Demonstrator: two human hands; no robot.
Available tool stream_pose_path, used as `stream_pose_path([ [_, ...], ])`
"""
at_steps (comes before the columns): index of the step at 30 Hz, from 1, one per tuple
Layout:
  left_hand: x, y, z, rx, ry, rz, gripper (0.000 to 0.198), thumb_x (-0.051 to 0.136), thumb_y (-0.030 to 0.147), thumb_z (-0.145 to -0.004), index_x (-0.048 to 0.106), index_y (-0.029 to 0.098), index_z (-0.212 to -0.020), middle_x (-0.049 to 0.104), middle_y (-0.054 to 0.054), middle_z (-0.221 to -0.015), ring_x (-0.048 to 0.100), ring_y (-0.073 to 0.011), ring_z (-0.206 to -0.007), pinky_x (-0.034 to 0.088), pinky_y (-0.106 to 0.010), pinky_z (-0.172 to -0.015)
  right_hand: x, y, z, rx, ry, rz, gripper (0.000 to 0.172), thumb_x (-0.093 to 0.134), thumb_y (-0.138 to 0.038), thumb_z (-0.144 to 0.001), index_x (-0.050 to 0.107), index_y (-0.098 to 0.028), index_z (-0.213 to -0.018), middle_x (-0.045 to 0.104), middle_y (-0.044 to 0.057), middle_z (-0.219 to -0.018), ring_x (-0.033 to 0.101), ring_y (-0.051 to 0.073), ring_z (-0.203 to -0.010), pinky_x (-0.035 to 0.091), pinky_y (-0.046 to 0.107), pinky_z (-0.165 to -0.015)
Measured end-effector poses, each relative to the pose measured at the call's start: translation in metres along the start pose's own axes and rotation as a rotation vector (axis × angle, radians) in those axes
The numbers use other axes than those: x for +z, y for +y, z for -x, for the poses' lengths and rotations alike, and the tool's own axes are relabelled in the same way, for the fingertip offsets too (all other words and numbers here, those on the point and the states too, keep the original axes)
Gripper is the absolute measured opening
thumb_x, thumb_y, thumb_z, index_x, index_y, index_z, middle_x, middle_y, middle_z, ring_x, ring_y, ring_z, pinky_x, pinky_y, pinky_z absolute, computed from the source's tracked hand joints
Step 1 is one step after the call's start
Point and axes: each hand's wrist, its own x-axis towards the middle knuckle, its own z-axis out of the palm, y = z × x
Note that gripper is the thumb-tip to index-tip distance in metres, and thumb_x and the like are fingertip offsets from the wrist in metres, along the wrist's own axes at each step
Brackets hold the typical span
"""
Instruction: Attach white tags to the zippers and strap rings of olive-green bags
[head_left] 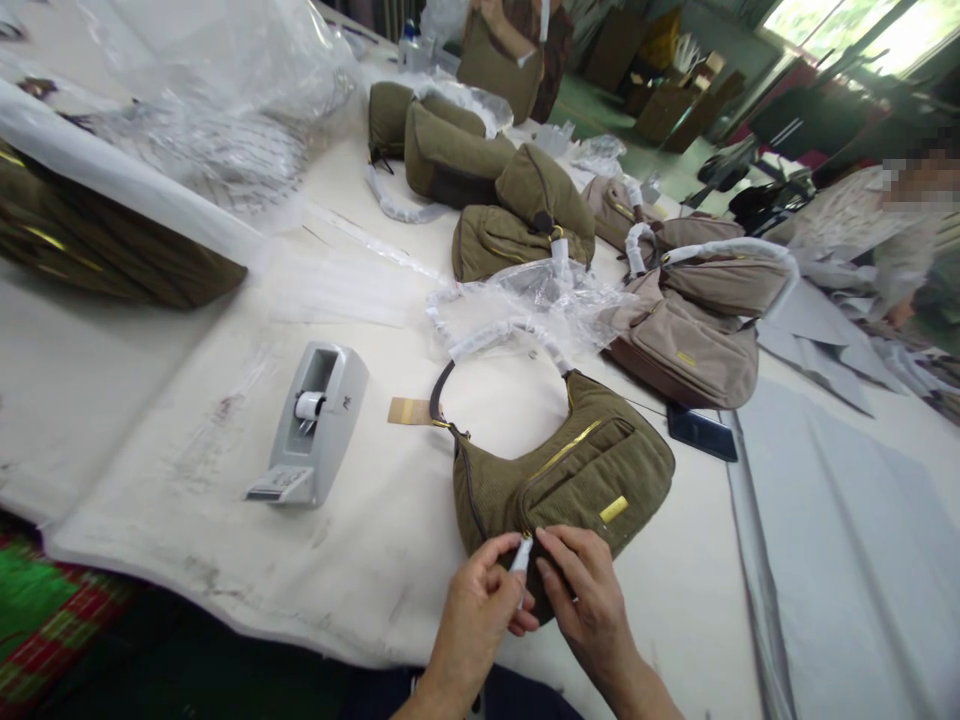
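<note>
Both hands sit at six o'clock, at the near table (pixel 225 560) edge. From there, largest first: the olive shoulder bag (pixel 570 470) lies flat just above them, its handle arching toward twelve o'clock. The left hand (pixel 472 610) and right hand (pixel 585 590) meet at the bag's lower edge, fingertips pinched on a small white strip (pixel 521 555), seemingly wrapping at the zip pull; neither grips the bag itself. To do this wrapping well, I judge the strip should be kept taut and square, with the bag left flat so it does not shift. At nine o'clock stands a grey tape dispenser (pixel 311 425); at one o'clock lie wrapped tan bags (pixel 690 330); a dark phone (pixel 701 432) lies at three o'clock.
</note>
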Motion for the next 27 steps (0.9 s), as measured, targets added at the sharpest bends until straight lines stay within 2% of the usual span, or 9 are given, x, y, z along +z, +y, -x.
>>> stream_pose_path([
  [4, 0.001, -0.001, 0.005, 0.101, 0.038, -0.126, 0.053, 0.052, 0.034, -0.076, 0.049, 0.007, -0.121, 0.059, 0.0, -0.064, 0.061, -0.013, -0.052, 0.049, -0.024, -0.053, -0.013, 0.001, -0.032, -0.051, -0.193, -0.049, 0.038, 0.045, -0.011, -0.088, 0.048, -0.02, -0.124, 0.053, 0.009, -0.099, 0.049, 0.019, -0.089, 0.041, 0.035, -0.076],
  [7, 0.001, 0.002, 0.008, 0.167, 0.043, -0.21, 0.048, 0.051, 0.031, -0.078, 0.052, 0.008, -0.12, 0.059, -0.001, -0.066, 0.06, -0.0128, -0.056, 0.051, -0.025, -0.057, -0.023, 0.002, -0.054, -0.169, -0.378, -0.06, 0.021, 0.045, -0.016, -0.089, 0.06, -0.021, -0.103, 0.055, 0.006, -0.089, 0.049, 0.017, -0.079, 0.039, 0.031, -0.069],
  [9, 0.001, 0.004, 0.008, 0.145, 0.051, -0.191, 0.051, 0.052, 0.031, -0.077, 0.05, 0.007, -0.121, 0.059, 0.0, -0.065, 0.06, -0.0128, -0.054, 0.05, -0.025, -0.056, -0.027, 0.004, -0.062, -0.244, -0.433, -0.05, 0.021, 0.042, -0.017, -0.091, 0.062, -0.019, -0.087, 0.056, 0.005, -0.083, 0.047, 0.015, -0.073, 0.037, 0.029, -0.065],
  [11, 0.002, 0.005, 0.006, 0.075, 0.049, -0.115, 0.051, 0.054, 0.032, -0.075, 0.05, 0.006, -0.118, 0.06, 0.0, -0.062, 0.061, -0.0129, -0.051, 0.048, -0.023, -0.051, -0.027, 0.007, -0.061, -0.311, -0.431, -0.035, 0.024, 0.038, -0.018, -0.092, 0.06, -0.018, -0.083, 0.057, 0.005, -0.082, 0.045, 0.015, -0.07, 0.037, 0.029, -0.063],
  [14, 0.003, 0.006, 0.003, -0.063, 0.021, 0.085, 0.041, 0.056, 0.035, -0.072, 0.056, 0.007, -0.102, 0.061, 0.0, -0.058, 0.059, -0.0117, -0.045, 0.043, -0.02, -0.044, -0.026, 0.014, -0.052, -0.386, -0.416, -0.064, 0.023, 0.036, -0.018, -0.093, 0.059, -0.017, -0.091, 0.059, 0.007, -0.089, 0.047, 0.016, -0.075, 0.04, 0.031, -0.065],
  [16, 0.002, 0.007, 0.003, -0.129, 0.006, 0.24, 0.035, 0.059, 0.035, -0.07, 0.057, 0.009, -0.092, 0.062, 0.0, -0.055, 0.058, -0.0106, -0.042, 0.042, -0.019, -0.041, -0.024, 0.02, -0.045, -0.437, -0.422, -0.091, 0.024, 0.034, -0.018, -0.094, 0.057, -0.015, -0.1, 0.06, 0.01, -0.095, 0.05, 0.018, -0.082, 0.043, 0.034, -0.072],
  [19, -0.001, 0.009, 0.004, -0.142, -0.003, 0.36, 0.034, 0.064, 0.035, -0.067, 0.056, 0.011, -0.089, 0.063, 0.0, -0.056, 0.058, -0.0105, -0.043, 0.044, -0.019, -0.043, -0.02, 0.029, -0.032, -0.519, -0.387, -0.047, 0.028, 0.035, -0.017, -0.093, 0.053, -0.011, -0.113, 0.061, 0.012, -0.104, 0.051, 0.02, -0.097, 0.042, 0.04, -0.089],
  [23, -0.006, 0.011, 0.001, -0.22, -0.011, 0.287, 0.044, 0.052, 0.053, -0.074, 0.056, 0.012, -0.09, 0.065, -0.003, -0.06, 0.063, -0.0142, -0.047, 0.047, -0.022, -0.044, -0.013, 0.029, -0.01, -0.535, -0.311, 0.067, 0.032, 0.04, -0.016, -0.09, 0.052, -0.009, -0.119, 0.062, 0.012, -0.107, 0.052, 0.021, -0.105, 0.038, 0.044, -0.099],
  [27, -0.001, 0.012, -0.007, -0.187, 0.007, -0.014, 0.045, 0.057, 0.056, -0.07, 0.056, 0.013, -0.081, 0.061, 0.0, -0.055, 0.061, -0.0126, -0.046, 0.043, -0.018, -0.041, -0.02, 0.019, 0.002, -0.504, -0.297, 0.029, 0.034, 0.042, -0.014, -0.085, 0.053, -0.011, -0.117, 0.062, 0.012, -0.111, 0.05, 0.024, -0.11, 0.038, 0.048, -0.1],
])
